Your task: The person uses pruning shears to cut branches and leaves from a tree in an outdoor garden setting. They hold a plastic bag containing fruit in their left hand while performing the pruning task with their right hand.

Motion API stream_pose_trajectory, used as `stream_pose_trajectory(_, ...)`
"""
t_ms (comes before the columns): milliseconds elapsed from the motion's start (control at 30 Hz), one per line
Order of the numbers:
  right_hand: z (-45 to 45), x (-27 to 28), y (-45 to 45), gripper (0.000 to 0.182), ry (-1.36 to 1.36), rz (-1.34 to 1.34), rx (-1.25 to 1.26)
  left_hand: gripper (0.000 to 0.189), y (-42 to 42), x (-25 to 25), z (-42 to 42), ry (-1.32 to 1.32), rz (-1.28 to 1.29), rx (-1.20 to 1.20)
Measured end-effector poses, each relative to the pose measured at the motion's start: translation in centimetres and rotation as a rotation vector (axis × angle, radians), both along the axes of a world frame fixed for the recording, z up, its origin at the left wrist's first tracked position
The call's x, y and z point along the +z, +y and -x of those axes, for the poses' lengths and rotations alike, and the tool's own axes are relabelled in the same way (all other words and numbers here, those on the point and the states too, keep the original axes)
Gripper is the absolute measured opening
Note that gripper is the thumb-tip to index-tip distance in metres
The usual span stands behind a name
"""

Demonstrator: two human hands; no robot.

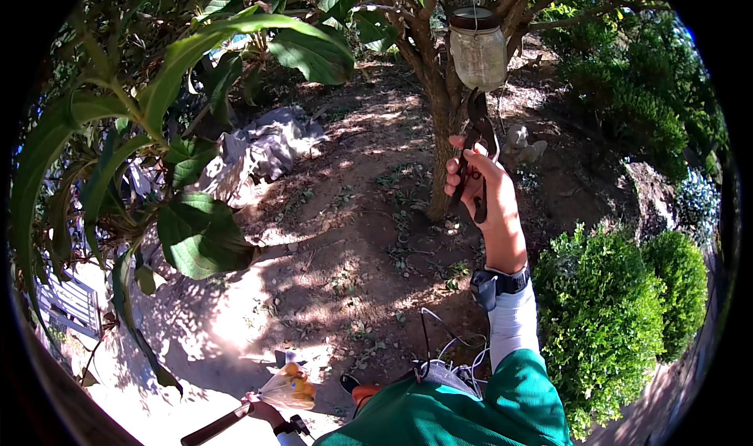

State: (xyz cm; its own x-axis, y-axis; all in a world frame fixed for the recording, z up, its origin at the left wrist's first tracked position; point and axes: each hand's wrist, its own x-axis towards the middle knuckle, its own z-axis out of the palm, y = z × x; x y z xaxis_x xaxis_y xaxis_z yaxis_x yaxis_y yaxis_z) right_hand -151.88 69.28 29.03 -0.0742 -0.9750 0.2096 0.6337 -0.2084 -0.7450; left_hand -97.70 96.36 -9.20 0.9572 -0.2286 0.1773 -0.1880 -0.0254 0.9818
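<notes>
My right hand is raised and closed around dark-handled pruning shears, whose blades point up. Just above their tips hangs a glass jar with a dark rim, held by a thin wire or string. Low in the picture, my left hand grips the gathered neck of a clear plastic bag with several yellow-orange fruits inside. A brown rod or handle runs from the same hand toward the lower left; its far end is out of view.
Leafy branches fill the left foreground. Behind the jar stands a tree trunk. Green shrubs grow at the right. Crumpled grey sheeting lies on the ground, and pale cables hang near my waist. A white slatted object is at the far left.
</notes>
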Motion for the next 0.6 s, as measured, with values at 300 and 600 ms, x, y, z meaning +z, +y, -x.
stream_pose_trajectory(300, -0.4, -0.3, 0.3, 0.035, 0.019, 0.034, 0.013, 0.013, -0.1, 0.1, -0.4, -0.010, 0.081, -0.005)
stream_pose_trajectory(600, -0.8, -0.5, -0.1, 0.036, -0.005, 0.026, 0.029, 0.015, 0.5, -0.6, -1.8, 0.056, 0.094, 0.035)
